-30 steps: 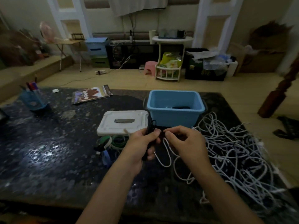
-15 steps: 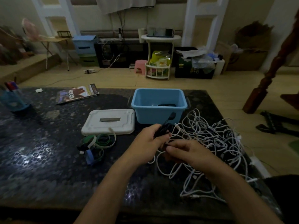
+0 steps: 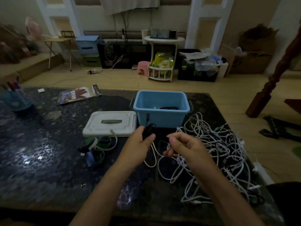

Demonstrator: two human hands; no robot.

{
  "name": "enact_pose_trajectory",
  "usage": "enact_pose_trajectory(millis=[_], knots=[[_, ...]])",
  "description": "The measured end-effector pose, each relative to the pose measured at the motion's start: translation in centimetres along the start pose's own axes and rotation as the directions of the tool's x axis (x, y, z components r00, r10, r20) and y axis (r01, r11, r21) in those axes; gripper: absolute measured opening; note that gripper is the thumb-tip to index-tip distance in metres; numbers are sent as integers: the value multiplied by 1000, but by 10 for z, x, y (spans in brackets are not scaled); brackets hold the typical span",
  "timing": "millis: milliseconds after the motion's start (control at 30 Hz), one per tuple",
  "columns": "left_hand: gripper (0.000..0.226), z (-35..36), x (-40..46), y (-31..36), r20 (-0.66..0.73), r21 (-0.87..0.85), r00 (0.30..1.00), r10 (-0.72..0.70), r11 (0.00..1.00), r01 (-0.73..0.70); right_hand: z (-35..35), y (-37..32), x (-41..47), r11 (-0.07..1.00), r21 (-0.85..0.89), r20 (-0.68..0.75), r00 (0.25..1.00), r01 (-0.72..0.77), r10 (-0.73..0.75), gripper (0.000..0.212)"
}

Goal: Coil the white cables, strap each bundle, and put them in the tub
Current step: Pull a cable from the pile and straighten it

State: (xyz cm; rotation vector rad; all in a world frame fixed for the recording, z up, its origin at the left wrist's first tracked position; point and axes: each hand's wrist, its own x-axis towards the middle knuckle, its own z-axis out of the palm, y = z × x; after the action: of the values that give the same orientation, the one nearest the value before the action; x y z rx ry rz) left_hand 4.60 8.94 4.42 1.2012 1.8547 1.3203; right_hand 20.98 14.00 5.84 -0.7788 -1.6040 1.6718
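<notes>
Since half a second ago the right hand (image 3: 184, 146) has been drawing away from the left hand (image 3: 141, 145), so a gap is now showing between them where they were touching before. The left hand is gripping a small black bundle (image 3: 148, 130), thumb pressing on its near side and fingers curling round it, with one dark end sticking up in front of the tub (image 3: 161, 116). The right hand is pinching a dark strip (image 3: 166, 138) between thumb and forefinger, while its other fingers are curling loosely below; whether this strip is joined to the bundle cannot be told in the dim light.

The white cables (image 3: 216, 147) are lying in a loose tangle on the right part of the dark table (image 3: 48, 160), spreading from just beside the tub toward the near edge, with some loops running under both hands. The blue tub is standing open at the far middle of the table, holding something dark at its bottom. Its white lid (image 3: 110, 123) is lying flat just to its left. Nearer, left of the hands, a few green and blue straps (image 3: 97, 147) are lying in a heap. Farther left, a magazine (image 3: 79, 95) and a blue pen holder (image 3: 16, 100) are sitting toward the far edge.
</notes>
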Motion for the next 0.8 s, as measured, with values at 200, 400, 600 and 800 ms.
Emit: enact_pose_trajectory(millis=[200,400,600,800], knots=[[11,7,-7,3,87,-58,995,-51,997,56,22,9,6,1000,-13,-44,999,20,-21,14],[33,3,-11,14,279,-188,959,-56,976,112,18,10,8,998,61,-96,995,-32,38,9],[24,-1,-11,19,222,-246,966,-131,951,185,19,12,8,994,104,-137,990,-25,40,8],[35,-1,-12,21,161,-234,981,-112,961,148,15,18,12,998,-23,-161,985,-62,57,16]])
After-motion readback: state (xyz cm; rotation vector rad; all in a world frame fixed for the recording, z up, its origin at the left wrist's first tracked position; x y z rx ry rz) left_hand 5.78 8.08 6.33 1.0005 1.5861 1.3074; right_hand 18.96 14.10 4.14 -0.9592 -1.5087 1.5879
